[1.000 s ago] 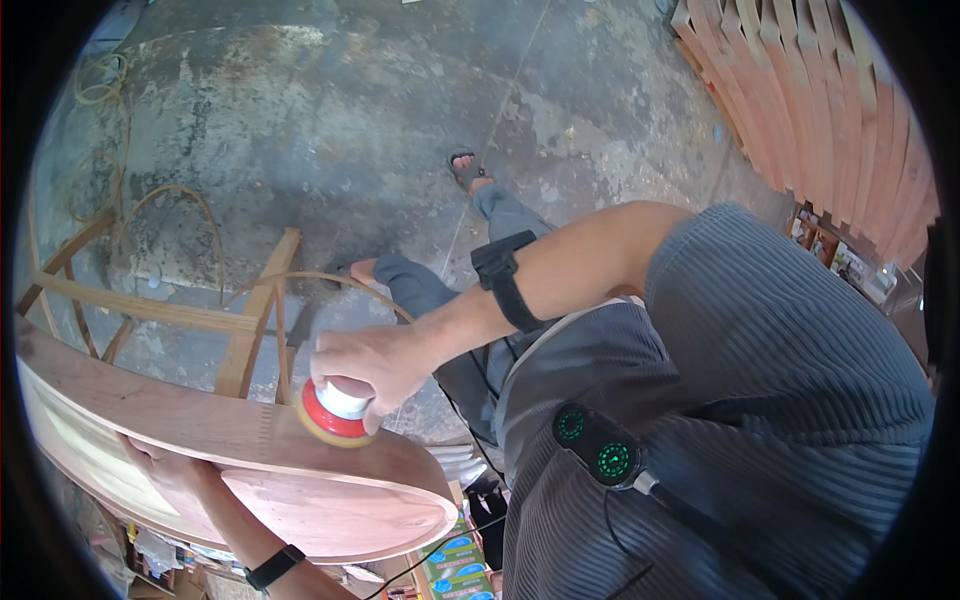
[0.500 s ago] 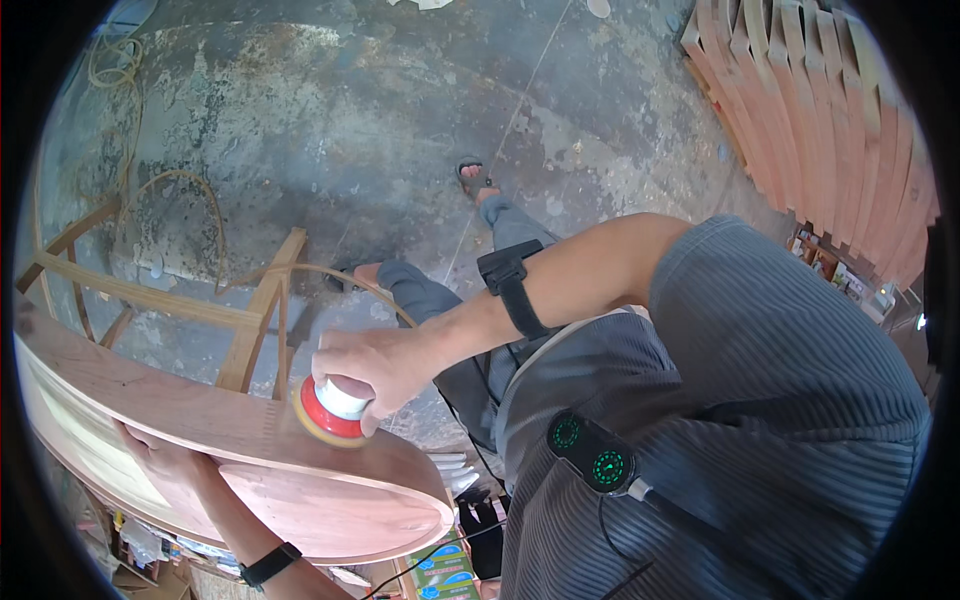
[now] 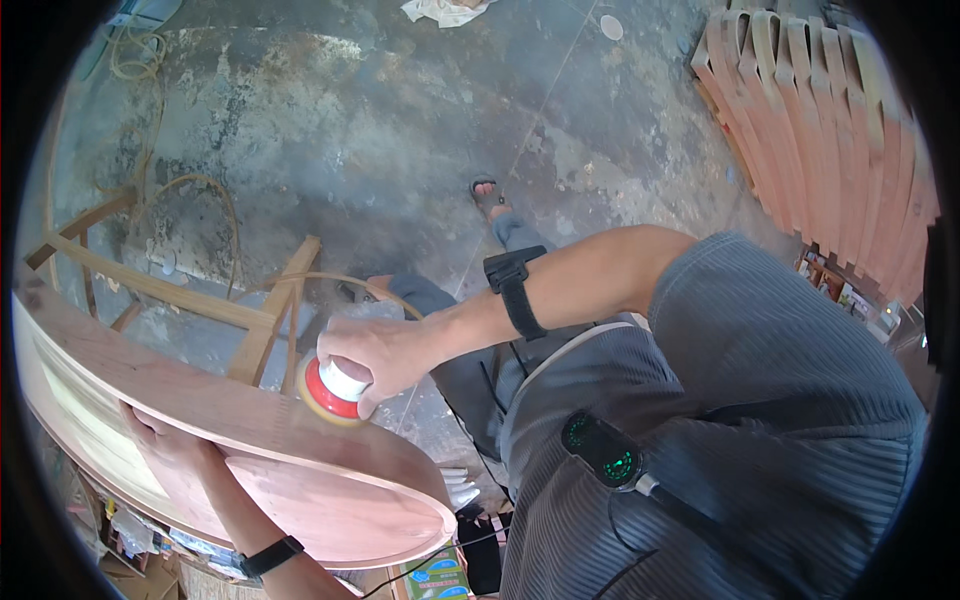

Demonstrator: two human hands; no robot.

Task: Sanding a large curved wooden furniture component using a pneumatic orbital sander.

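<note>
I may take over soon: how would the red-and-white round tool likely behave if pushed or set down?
The red-and-white round tool probably feels stiff: its body shows no sag in the right hand. Laid sideways, it could roll, since its outline looks circular. Pushed, it may slip off the curved wooden panel, as it appears near an edge.

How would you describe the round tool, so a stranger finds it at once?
Start at the long curved wooden piece, lower left. Toward its right end, the right hand holds the round tool; its red-and-white body stands out against pinkish wood.
</note>
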